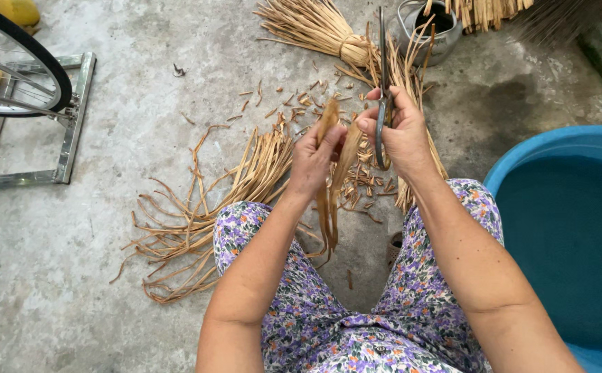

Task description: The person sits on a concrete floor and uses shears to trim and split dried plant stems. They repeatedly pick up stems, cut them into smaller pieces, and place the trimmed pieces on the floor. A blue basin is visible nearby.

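Person is sitting low over a concrete floor, knees apart in floral purple trousers. The left hand is closing around a few dried tan leaf strips, holding them upright between the knees – the ends are hanging down past the wrist. The right hand is gripping a pair of dark metal scissors, blades pointing up and away and looking shut, and its fingertips are also touching the top of the strips just beside the left hand. A loose pile of cut strips is lying on the floor to the person's left, short offcuts scattering ahead of the hands. A tied bundle of the same fibre is lying farther out, next to a metal kettle. A blue plastic tub is sitting at the person's right – a bicycle wheel on a metal stand is at far left
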Motion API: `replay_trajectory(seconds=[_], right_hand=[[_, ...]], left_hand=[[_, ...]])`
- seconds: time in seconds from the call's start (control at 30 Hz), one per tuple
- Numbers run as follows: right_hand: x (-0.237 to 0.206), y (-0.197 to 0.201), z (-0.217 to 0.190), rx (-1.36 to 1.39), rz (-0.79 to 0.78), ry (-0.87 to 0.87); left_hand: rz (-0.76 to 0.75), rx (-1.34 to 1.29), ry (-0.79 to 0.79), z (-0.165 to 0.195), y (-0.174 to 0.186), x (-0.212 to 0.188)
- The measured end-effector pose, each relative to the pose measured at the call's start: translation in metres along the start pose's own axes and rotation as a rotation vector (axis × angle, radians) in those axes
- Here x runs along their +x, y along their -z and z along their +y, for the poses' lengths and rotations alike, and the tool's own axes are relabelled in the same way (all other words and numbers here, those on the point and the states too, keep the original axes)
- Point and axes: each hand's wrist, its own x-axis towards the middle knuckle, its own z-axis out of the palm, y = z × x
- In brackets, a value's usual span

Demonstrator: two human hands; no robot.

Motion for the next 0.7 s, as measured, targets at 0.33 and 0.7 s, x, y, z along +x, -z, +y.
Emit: replay_trajectory(seconds=[0.33, 0.7], right_hand=[[-0.003, -0.010, -0.024, -0.084, -0.010, -0.021], [-0.028, 0.136, 0.015, -0.336, -0.001, -0.502]], left_hand=[[-0.046, 0.280, -0.146, 0.008, -0.011, -0.008], [0.020, 0.098, -0.094, 0.006, 0.015, -0.003]])
